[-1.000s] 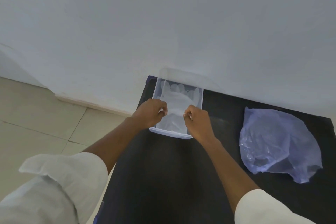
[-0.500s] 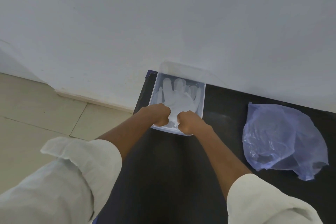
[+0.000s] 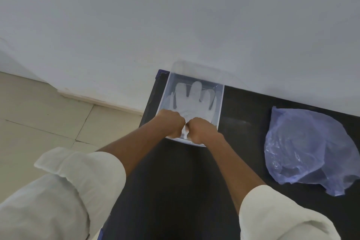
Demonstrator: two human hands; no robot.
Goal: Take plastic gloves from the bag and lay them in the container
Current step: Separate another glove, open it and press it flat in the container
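**A:** What is the glove looking like right now?

**B:** The plastic glove point(image 3: 191, 103) is lying flat inside the clear container point(image 3: 219, 103), thin and see-through, whitish against the dark table point(image 3: 175, 181). Its fingers are spreading toward the far wall of the container, which is sitting at the table's far left corner against the pale wall point(image 3: 175, 15). The cuff end is bunching up near the front rim.

**A:** And the hands?

**B:** Both are reaching down into the near end of the container, side by side and almost touching. The left hand point(image 3: 172, 122) is curling into a fist, knuckles up, and the right hand point(image 3: 201, 129) is doing the same; their fingers are closing on the glove's cuff between them. Both forearms are stretching forward from rolled-up white sleeves point(image 3: 81, 177).

**A:** Where is the bag?

**B:** The bluish plastic bag point(image 3: 311, 152) is lying crumpled on the table, well apart to the right of the container, with neither hand touching it.
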